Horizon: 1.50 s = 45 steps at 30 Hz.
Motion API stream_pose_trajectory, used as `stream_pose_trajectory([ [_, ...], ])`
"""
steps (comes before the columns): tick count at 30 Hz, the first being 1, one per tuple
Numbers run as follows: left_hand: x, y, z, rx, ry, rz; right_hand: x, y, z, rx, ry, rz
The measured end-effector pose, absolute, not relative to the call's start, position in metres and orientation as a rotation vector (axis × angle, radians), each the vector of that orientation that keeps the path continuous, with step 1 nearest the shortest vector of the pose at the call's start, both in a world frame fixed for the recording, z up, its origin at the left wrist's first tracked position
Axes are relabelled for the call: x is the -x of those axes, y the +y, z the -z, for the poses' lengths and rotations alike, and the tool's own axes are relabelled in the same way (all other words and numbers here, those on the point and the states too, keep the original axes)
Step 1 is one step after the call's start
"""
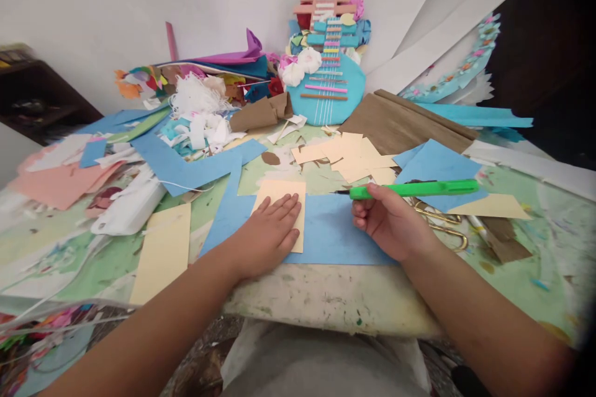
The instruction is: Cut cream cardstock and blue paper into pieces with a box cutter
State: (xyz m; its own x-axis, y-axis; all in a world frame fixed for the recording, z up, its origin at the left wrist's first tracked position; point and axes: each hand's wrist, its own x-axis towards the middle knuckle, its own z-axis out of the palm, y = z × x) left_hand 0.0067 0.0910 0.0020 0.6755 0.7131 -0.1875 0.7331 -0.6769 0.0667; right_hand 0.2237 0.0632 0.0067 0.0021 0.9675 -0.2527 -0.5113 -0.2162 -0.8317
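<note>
My left hand [274, 229] lies flat with its fingers stretched out, pressing on a cream paper piece [267, 189]. That piece rests on a larger blue sheet [335, 236] near the table's front edge. In my right hand [386, 217], thumb and fingers grip a slim green pen-like tool [419, 188]. Its thin dark tip points left, above the blue sheet and to the right of the cream piece. Whether the tip is a nib or a blade, I cannot tell. Gold loop handles [454, 239], seemingly of scissors, show beside my right wrist, partly hidden.
Cream paper scraps [358, 155], a blue offcut [433, 164] and brown paper [400, 121] lie behind. A white power strip [130, 201] with cords sits left, near another cream strip [162, 248]. A blue paper guitar [326, 87] leans against the wall.
</note>
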Motion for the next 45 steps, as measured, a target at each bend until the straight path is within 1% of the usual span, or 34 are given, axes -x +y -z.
stream_pose_trajectory([
  [5, -0.001, 0.096, 0.000, -2.876, 1.183, 0.085, -0.222, 0.065, -0.005, 1.005, -0.657, -1.510],
  [11, -0.004, 0.100, 0.008, -2.959, 1.254, 0.054, -0.219, 0.066, -0.005, 0.998, -0.651, -1.510],
  [19, -0.014, 0.094, 0.009, -2.814, 1.386, 0.143, -0.214, 0.069, -0.005, 1.016, -0.644, -1.520],
  [26, -0.011, 0.093, 0.008, -2.826, 1.309, 0.115, -0.213, 0.070, -0.005, 1.031, -0.655, -1.511],
  [35, -0.016, 0.089, 0.007, -2.804, 1.359, 0.198, -0.212, 0.068, -0.005, 1.032, -0.682, -1.497],
  [39, -0.018, 0.089, 0.008, -2.794, 1.386, 0.212, -0.211, 0.068, -0.004, 1.056, -0.716, -1.440],
  [45, -0.017, 0.089, 0.009, -2.806, 1.383, 0.177, -0.209, 0.061, 0.004, 1.269, -1.012, -1.193],
])
